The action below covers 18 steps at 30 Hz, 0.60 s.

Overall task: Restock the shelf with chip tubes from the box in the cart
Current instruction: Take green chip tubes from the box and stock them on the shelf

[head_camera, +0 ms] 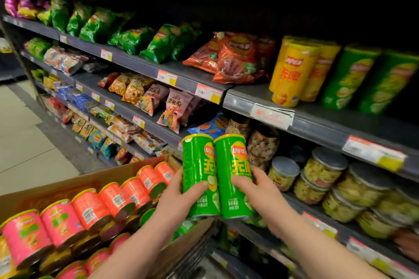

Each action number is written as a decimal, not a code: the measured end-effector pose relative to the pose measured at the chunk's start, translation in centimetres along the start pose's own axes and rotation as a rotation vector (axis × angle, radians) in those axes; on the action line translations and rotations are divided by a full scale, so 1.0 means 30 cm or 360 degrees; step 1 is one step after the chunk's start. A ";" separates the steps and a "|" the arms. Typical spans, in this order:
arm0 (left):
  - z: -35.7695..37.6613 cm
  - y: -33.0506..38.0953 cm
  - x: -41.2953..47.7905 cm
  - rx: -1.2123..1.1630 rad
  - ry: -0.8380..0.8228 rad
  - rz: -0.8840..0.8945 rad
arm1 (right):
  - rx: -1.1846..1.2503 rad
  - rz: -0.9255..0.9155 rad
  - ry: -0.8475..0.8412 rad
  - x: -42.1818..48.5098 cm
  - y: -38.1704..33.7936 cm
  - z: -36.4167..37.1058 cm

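I hold two green chip tubes upright and side by side above the box's right end. My left hand (179, 197) grips the left green tube (198, 165). My right hand (260, 192) grips the right green tube (233, 165). The cardboard box (68, 186) at lower left holds several pink and orange tubes (90, 208) lying on their sides, with some green ones underneath. On the shelf (328, 118) at upper right stand yellow tubes (292, 72) and green tubes (371, 81).
Green and red chip bags (235, 59) fill the same shelf level to the left. Jars of snacks (324, 174) line the shelf below, right of my hands. The cart's edge (192, 253) shows under the box. The aisle floor (25, 142) lies at left.
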<state>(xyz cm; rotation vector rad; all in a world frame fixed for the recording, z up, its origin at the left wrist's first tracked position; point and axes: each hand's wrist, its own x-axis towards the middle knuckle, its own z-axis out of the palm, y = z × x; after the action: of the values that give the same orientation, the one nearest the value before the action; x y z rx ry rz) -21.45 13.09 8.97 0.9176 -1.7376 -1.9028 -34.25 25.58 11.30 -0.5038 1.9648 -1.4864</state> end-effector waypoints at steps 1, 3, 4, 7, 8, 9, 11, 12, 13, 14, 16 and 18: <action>0.054 0.023 0.009 0.0001 -0.0028 0.0012 | -0.0023 -0.0024 0.0054 -0.004 -0.017 -0.059; 0.156 0.069 0.025 -0.0015 -0.0074 0.0063 | -0.0051 -0.0063 0.0140 -0.005 -0.045 -0.166; 0.208 0.089 0.033 -0.0034 -0.0096 0.0099 | -0.0061 -0.0082 0.0178 -0.007 -0.057 -0.220; 0.367 0.152 0.049 -0.0097 -0.0164 0.0146 | -0.0083 -0.0163 0.0266 -0.027 -0.102 -0.387; 0.416 0.171 0.054 -0.0108 -0.0178 0.0171 | -0.0096 -0.0190 0.0300 -0.034 -0.121 -0.441; 0.461 0.188 0.060 -0.0128 -0.0193 0.0192 | -0.0102 -0.0230 0.0330 -0.040 -0.140 -0.493; 0.545 0.221 0.069 -0.0175 -0.0222 0.0256 | -0.0062 -0.0320 0.0375 -0.045 -0.169 -0.595; 0.585 0.230 0.078 -0.0183 -0.0235 0.0281 | -0.0032 -0.0369 0.0395 -0.047 -0.181 -0.645; 0.623 0.240 0.082 -0.0177 -0.0245 0.0289 | -0.0006 -0.0422 0.0417 -0.048 -0.194 -0.694; 0.659 0.248 0.086 -0.0174 -0.0261 0.0310 | 0.0011 -0.0467 0.0439 -0.050 -0.208 -0.742; 0.728 0.262 0.091 -0.0185 -0.0276 0.0343 | 0.0019 -0.0526 0.0466 -0.047 -0.233 -0.832; 0.787 0.269 0.101 -0.0185 -0.0273 0.0372 | -0.0012 -0.0545 0.0500 -0.033 -0.252 -0.909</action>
<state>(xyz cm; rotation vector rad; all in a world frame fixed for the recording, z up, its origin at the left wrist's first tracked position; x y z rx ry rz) -41.15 26.72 16.51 0.4979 -1.7219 -1.9485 -52.35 43.55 23.60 -0.6702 2.2061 -1.8645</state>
